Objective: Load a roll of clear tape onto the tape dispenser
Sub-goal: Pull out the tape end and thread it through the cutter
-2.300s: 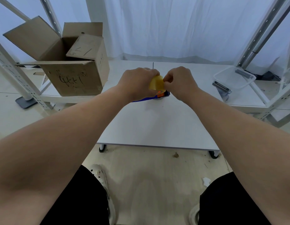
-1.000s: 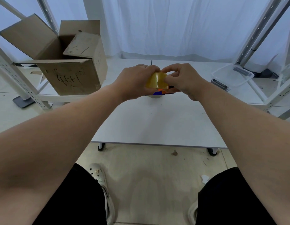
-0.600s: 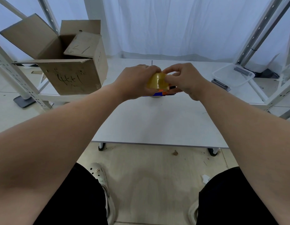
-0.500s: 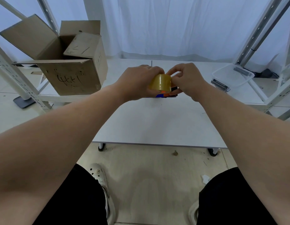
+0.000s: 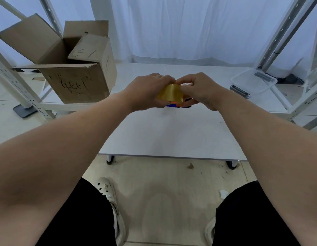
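A yellowish roll of clear tape (image 5: 170, 93) is held above the middle of the white table (image 5: 168, 135). My left hand (image 5: 148, 92) grips the roll from its left side. My right hand (image 5: 198, 89) pinches the roll's upper right edge with thumb and fingers. Just under the roll a blue, orange and black tape dispenser (image 5: 180, 103) shows only as a thin strip; both hands hide the rest of it, and I cannot tell whether the roll touches it.
An open cardboard box (image 5: 72, 68) stands on the table's left. A clear plastic tray (image 5: 253, 82) with a metal clip beside it lies at the right. White metal rack posts (image 5: 285, 31) flank both sides. My knees and shoes are below the table's front edge.
The roll has turned in my hands, with its broad face now tilted toward me. My right fingers have shifted onto its top right edge. Both hands stay over the dispenser.
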The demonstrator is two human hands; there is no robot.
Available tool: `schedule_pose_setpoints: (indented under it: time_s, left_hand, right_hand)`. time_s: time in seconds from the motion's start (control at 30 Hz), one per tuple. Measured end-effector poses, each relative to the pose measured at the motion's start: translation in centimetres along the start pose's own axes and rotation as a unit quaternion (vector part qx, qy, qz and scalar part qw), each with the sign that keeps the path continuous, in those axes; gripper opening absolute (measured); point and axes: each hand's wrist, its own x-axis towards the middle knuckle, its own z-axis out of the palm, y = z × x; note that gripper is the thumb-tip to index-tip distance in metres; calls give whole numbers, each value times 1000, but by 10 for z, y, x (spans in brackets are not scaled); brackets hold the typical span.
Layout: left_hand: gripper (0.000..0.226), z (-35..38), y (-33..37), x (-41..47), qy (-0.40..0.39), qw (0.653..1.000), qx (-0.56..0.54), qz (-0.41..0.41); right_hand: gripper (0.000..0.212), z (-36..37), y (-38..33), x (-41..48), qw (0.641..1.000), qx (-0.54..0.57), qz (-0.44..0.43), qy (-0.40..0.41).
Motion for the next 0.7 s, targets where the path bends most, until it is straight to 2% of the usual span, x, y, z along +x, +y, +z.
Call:
schedule_pose_setpoints:
  time_s: [0.1, 0.2, 0.57, 0.7]
  left_hand:
    - [60, 2, 2, 1, -6, 1000, 15, 13]
    - [58, 3, -1, 1, -9, 1000, -5, 7]
    - [53, 7, -9, -1, -8, 1000, -3, 7]
    - [53, 7, -7, 0, -7, 1000, 4, 13]
  right_hand:
    - [24, 1, 3, 1, 1000, -21, -8, 18]
    - [19, 1, 2, 0, 999, 30, 15, -1]
    - [25, 2, 3, 3, 999, 26, 12, -25]
    - [31, 3, 3, 1, 1000, -8, 4, 15]
